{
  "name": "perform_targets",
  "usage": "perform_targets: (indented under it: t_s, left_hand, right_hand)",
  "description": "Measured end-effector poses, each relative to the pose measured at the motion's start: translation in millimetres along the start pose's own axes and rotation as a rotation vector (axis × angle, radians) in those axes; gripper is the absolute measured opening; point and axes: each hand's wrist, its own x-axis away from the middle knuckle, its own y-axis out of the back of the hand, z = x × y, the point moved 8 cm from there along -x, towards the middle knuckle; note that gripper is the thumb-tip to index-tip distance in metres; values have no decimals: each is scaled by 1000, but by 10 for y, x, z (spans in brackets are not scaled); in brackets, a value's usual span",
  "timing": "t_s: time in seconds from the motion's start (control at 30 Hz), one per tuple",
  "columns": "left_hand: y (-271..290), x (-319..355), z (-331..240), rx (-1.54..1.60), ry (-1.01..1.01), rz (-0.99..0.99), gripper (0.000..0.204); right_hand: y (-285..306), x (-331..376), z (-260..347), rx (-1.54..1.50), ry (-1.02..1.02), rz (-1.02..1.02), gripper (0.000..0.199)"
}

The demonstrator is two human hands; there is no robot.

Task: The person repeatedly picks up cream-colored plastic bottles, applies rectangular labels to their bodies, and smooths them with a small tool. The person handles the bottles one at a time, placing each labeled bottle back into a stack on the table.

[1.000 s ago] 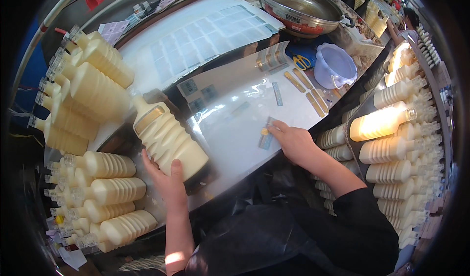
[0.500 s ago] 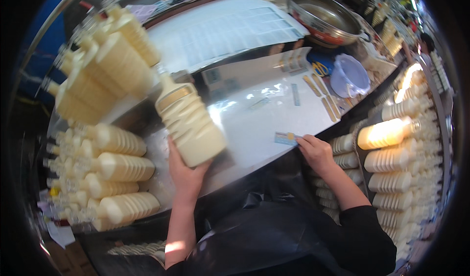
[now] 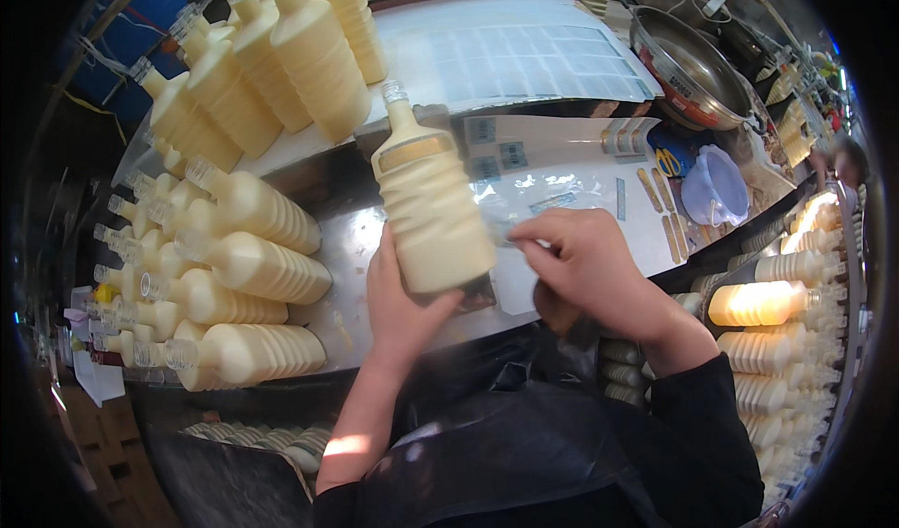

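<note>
A cream bottle (image 3: pixel 433 205) with a ridged body, a clear threaded neck and a gold-toned band below its shoulder leans over the worktable, neck pointing away from me. Its lower end rests in my left hand (image 3: pixel 401 308), which is closed around the base. Close to the bottle's right side, my right hand (image 3: pixel 595 258) pinches a small light-blue label (image 3: pixel 500 232) between thumb and finger. That label is blurred, and whether it touches the bottle I cannot tell. Beyond the bottle, several small blue labels (image 3: pixel 513 154) lie on the white sheet.
Cream bottles stand at the back left (image 3: pixel 323 60); others lie stacked at left (image 3: pixel 272 266) and right (image 3: pixel 757 352). A sheet of pale-blue labels (image 3: pixel 524 60) covers the raised board. Yellow-handled scissors (image 3: pixel 668 161), flat sticks (image 3: pixel 649 191), a lavender bucket (image 3: pixel 715 189) and a metal pan (image 3: pixel 688 69) sit right.
My right hand has lifted the label from the table's front edge and brought it left to the bottle. The bottle stays in my left hand, now more upright. The whole view has shifted.
</note>
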Motion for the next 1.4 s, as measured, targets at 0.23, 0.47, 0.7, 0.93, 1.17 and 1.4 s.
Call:
perform_targets:
  t_s: [0.23,0.47,0.7,0.93,1.17,1.4]
  left_hand:
    - [-57,54,293,816,119,61,98]
    - [-152,-27,216,699,248,-62,67]
    - [-187,-18,254,606,225,-163,63]
    - [-203,7,301,741,147,-158,57]
    - [-221,23,313,743,64,-125,62]
    - [-247,9,364,762,125,-128,70]
  right_hand:
    - [-476,118,580,590,865,1,21]
    - [-559,235,215,612,889,-75,36]
    - [-600,321,-22,575,738,-47,48]
    - [-588,205,-587,-155,41,-56,40]
    - [-980,70,-740,-514,-363,177,54]
    - [-1024,71,-771,-571,-407,135,52]
